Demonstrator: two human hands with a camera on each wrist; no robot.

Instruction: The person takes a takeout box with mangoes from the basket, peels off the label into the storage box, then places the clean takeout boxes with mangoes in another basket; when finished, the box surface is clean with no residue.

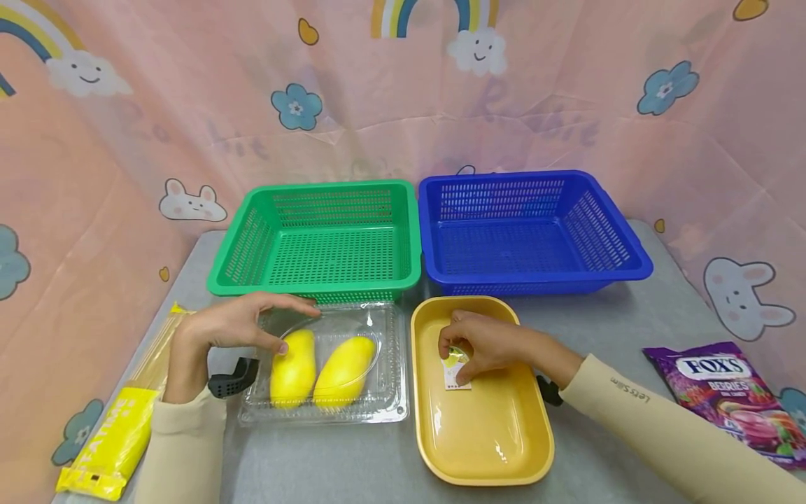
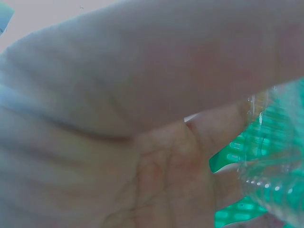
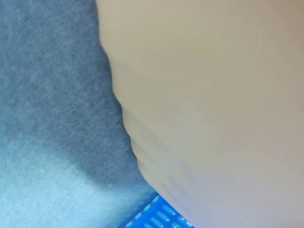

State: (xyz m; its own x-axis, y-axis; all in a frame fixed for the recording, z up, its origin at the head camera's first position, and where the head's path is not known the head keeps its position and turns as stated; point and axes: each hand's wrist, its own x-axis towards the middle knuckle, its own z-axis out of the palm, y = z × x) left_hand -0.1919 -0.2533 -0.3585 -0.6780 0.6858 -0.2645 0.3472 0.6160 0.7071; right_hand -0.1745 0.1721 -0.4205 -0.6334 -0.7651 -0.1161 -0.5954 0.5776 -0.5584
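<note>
My left hand (image 1: 242,323) rests spread at the back left corner of a clear plastic clamshell box (image 1: 390,350), thumb over the lid and fingers along the far side. Two yellow mangoes (image 1: 292,371) lie inside, under the lid. In the left wrist view, fingers (image 2: 228,187) reach straight along the ridged plastic. Over a yellow tray (image 1: 478,448), my right hand (image 1: 481,343) pinches a small white packet (image 1: 457,381) with a yellow-green print between thumb and fingers. The hand covers part of the packet. A sleeve fills most of the right wrist view.
Behind stand a green basket (image 1: 315,287) and a blue basket (image 1: 535,283), side by side. A yellow packet (image 1: 119,434) marked TEATIME lies at the left, and a purple FOX'S candy bag (image 1: 724,399) at the right. A pink printed curtain (image 1: 390,126) hangs around the grey table (image 1: 315,462).
</note>
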